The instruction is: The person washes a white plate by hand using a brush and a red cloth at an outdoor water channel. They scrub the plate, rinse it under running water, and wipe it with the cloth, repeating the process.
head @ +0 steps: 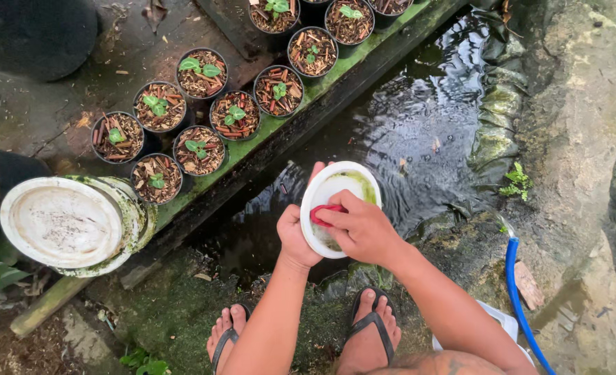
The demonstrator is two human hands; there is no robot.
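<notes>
Left hand (295, 239) fingers clamped on rim of round white plastic dish (335, 191). Right hand (363, 229) fingers clamped on red scrubber (324, 212), pressed inside dish. Dark pond water (419, 132) beyond fingers.

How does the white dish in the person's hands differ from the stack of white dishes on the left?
The held dish is single, tilted over the water, gripped by the left hand and rubbed with a red scrubber by the right hand. The stacked dishes look larger, lie flat and untouched. Both are round, white and green-stained.
</notes>
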